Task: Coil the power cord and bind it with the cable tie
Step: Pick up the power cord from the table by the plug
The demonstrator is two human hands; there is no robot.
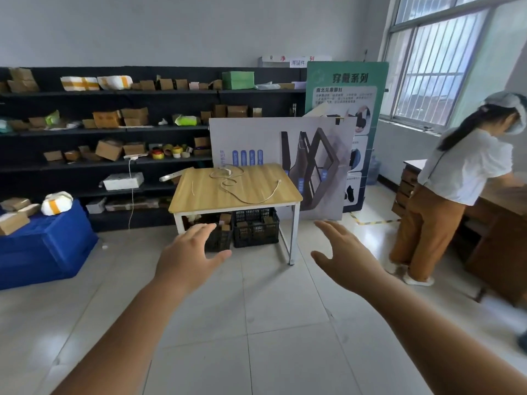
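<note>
A white power cord point(247, 201) lies loosely spread in loops over a small wooden table point(196, 203) some way ahead of me. A short pale cable tie point(192, 187) lies on the table's left part, apart from the cord. My left hand point(189, 253) and my right hand point(340, 253) are stretched forward over the floor, well short of the table. Both hands hold nothing and their fingers are spread.
Black crates point(255, 228) stand under the table. A blue bin point(45, 246) sits on the left before dark shelves point(114, 129) of cartons. Display boards point(285, 149) lean behind the table. A person point(453, 189) bends over a brown desk point(502, 223) at right.
</note>
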